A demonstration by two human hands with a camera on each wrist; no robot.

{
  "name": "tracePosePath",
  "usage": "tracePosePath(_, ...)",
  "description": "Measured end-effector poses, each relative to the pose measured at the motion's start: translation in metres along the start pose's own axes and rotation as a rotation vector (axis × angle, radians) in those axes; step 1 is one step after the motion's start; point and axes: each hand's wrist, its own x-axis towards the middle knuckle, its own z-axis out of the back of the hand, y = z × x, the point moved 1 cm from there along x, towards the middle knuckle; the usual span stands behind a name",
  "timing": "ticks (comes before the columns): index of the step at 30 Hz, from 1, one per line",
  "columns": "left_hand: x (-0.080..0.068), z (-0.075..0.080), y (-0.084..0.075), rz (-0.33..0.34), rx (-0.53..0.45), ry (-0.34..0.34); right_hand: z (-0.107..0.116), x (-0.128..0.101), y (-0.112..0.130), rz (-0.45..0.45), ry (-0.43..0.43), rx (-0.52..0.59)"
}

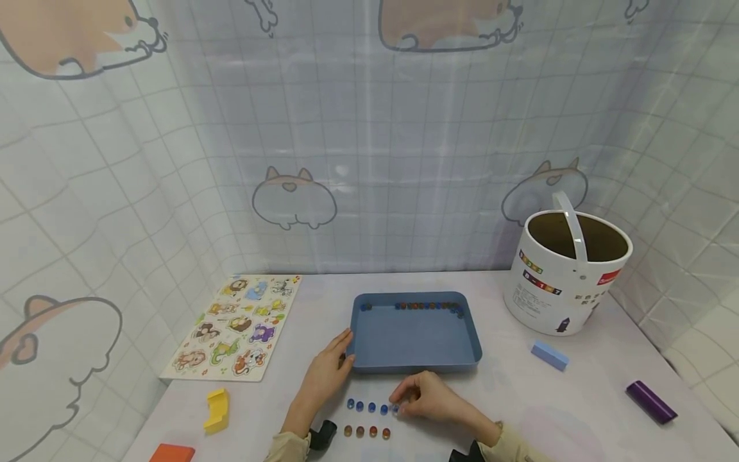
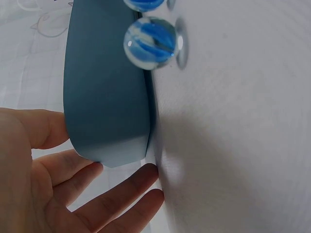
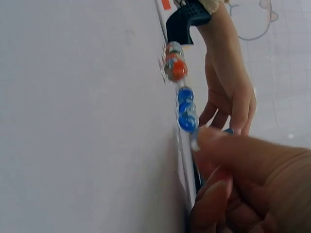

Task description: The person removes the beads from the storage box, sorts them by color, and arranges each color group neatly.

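On the table in front of the blue tray (image 1: 416, 369), my right hand (image 1: 430, 396) pinches a clear marble (image 1: 395, 408) between thumb and fingertips, at the right end of a row of blue marbles (image 1: 372, 407). The right wrist view shows that pinched marble (image 3: 195, 141) partly covered by the thumb. Nearer me lies a second row of orange-brown marbles (image 1: 373, 432). My left hand (image 1: 326, 372) rests against the tray's near left corner, fingers spread and fairly straight. Inside the tray, more marbles (image 1: 427, 306) line the far wall.
A sticker board with animals (image 1: 237, 327) lies at left, with a yellow block (image 1: 217, 411) and an orange piece (image 1: 172, 453) nearer. At right stand a white bucket (image 1: 537, 308), a light blue block (image 1: 550, 355) and a purple cylinder (image 1: 650, 402). A patterned curtain (image 1: 369, 160) closes the back.
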Motion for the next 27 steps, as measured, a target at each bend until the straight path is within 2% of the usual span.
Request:
tracePosePath(5, 0.000, 0.000, -0.001, 0.007, -0.006, 0.000, -0.002, 0.000, 0.002, 0.015, -0.026, -0.094)
tracePosePath(12, 0.000, 0.000, 0.000, 0.000, 0.000, 0.006, 0.007, -0.001, 0.015, 0.018, -0.016, -0.035)
tracePosePath(17, 0.000, 0.002, 0.000, -0.010, 0.007, -0.004, 0.022, 0.003, 0.032, 0.053, -0.015, 0.029)
tracePosePath(27, -0.001, 0.001, -0.001, -0.015, -0.005, -0.010, 0.066, 0.027, 0.062, 0.110, -0.080, 0.034)
